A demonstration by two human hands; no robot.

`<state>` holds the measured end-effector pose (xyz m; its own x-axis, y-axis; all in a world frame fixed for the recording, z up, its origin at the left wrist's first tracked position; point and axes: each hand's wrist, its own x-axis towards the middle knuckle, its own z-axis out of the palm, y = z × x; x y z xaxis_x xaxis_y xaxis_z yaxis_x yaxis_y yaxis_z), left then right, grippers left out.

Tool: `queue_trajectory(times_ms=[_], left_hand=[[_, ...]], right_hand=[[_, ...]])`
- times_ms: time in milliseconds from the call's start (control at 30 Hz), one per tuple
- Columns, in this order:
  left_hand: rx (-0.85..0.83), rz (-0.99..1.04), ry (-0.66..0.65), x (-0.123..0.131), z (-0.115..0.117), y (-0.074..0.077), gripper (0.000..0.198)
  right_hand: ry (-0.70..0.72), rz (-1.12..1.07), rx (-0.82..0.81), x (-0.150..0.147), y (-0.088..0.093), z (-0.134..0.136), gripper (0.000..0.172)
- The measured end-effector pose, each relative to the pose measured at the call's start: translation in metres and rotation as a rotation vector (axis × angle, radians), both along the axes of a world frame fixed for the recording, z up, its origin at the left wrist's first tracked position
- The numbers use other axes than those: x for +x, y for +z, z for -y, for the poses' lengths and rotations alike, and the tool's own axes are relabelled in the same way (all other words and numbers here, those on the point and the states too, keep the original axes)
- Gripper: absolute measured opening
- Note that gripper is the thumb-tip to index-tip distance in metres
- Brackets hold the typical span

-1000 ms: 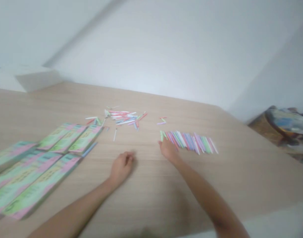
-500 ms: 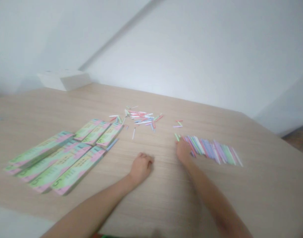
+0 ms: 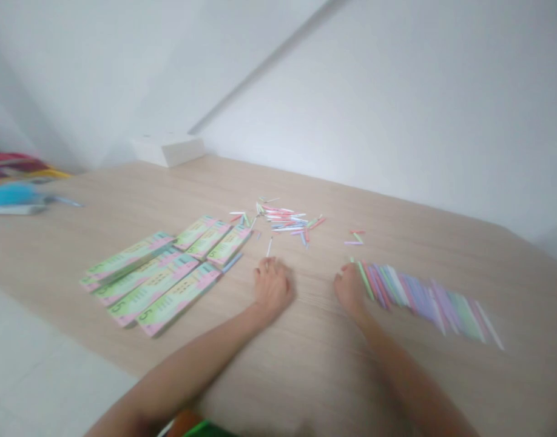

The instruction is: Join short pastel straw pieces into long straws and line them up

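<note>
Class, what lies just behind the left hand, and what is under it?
Just beyond the left hand lies a thin white stick, then a loose pile of coloured sticks. Whatever is under the hand is covered.

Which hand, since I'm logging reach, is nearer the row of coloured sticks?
The right hand: it is at the left end of the row of coloured sticks; the left hand is farther left.

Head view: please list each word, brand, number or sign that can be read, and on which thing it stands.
"5": on the near row's rightmost pink-and-green box.
"5": on the box directly left of it.
"5", fainter: on the far row's rightmost box.
Other print on these boxes is too small or blurred to read.
No other text is legible.
</note>
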<state>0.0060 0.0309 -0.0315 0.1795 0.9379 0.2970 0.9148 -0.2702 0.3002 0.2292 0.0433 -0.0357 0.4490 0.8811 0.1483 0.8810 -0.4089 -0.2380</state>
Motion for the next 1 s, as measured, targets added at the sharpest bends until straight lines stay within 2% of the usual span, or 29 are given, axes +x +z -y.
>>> queue_trajectory(times_ms=[133, 200, 300, 500, 667, 867, 1000], left_hand=[[-0.051, -0.009, 0.284, -0.021, -0.055, 0.007, 0.044], [-0.058, -0.022, 0.329, -0.028, -0.073, 0.006, 0.048], [-0.015, -0.077, 0.297, -0.029, -0.086, 0.002, 0.049], [-0.013, -0.203, 0.197, -0.016, -0.09, -0.005, 0.03], [-0.01, -0.269, 0.25, -0.003, -0.081, -0.014, 0.038], [-0.012, -0.287, 0.269, 0.005, -0.08, -0.022, 0.036], [0.036, -0.265, 0.269, 0.008, -0.08, -0.03, 0.034]], right_hand=[[0.137, -0.028, 0.003, -0.027, -0.005, -0.008, 0.021], [0.191, -0.045, 0.002, -0.042, -0.009, -0.012, 0.018], [0.227, -0.063, 0.019, -0.058, -0.015, -0.019, 0.016], [0.288, -0.026, 0.046, -0.066, -0.02, -0.028, 0.016], [0.358, -0.101, 0.129, -0.066, -0.021, -0.023, 0.015], [0.425, -0.165, 0.204, -0.068, -0.022, -0.02, 0.016], [0.435, -0.304, 0.258, -0.064, -0.026, -0.022, 0.022]])
